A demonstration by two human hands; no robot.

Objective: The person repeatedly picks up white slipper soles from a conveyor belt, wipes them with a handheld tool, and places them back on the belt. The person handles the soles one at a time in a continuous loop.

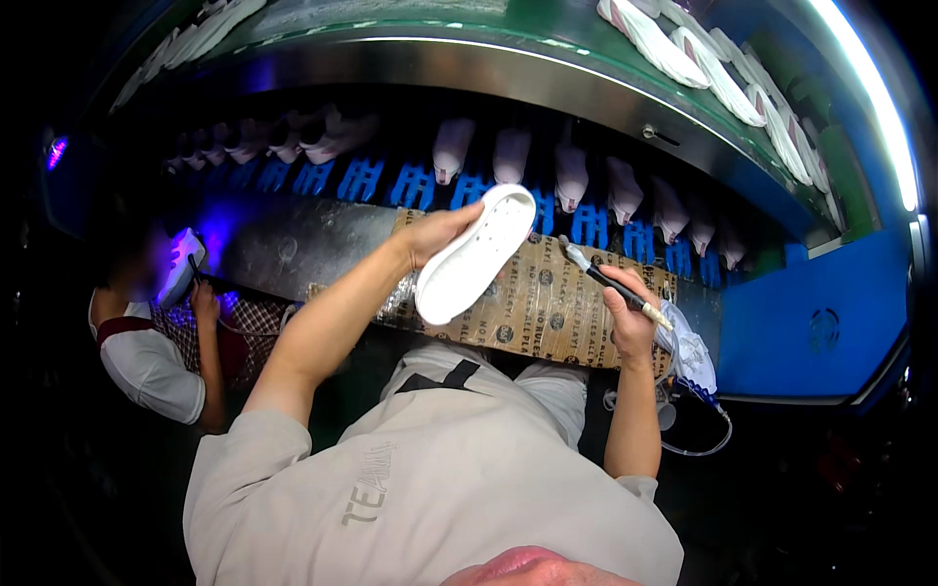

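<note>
My left hand [442, 234] is closed on the side of a white shoe sole [479, 256], its hollow inner face turned up. The sole is held tilted over the bench, its far end up and to the right. In my right hand [630, 305] is a brush [611, 284] with a dark handle. Its pale bristles point up and left, a little to the right of the sole and apart from it. Under both hands lies brown printed paper [547, 308] covering part of the metal bench.
White shoe uppers [570, 176] hang in a row above blue holders [589, 225] behind the bench. More white pieces [718, 83] lie on the green upper shelf [547, 20]. A white cloth [687, 352] and a thin hose [718, 439] are right. A co-worker [147, 361] holding a shoe sits left.
</note>
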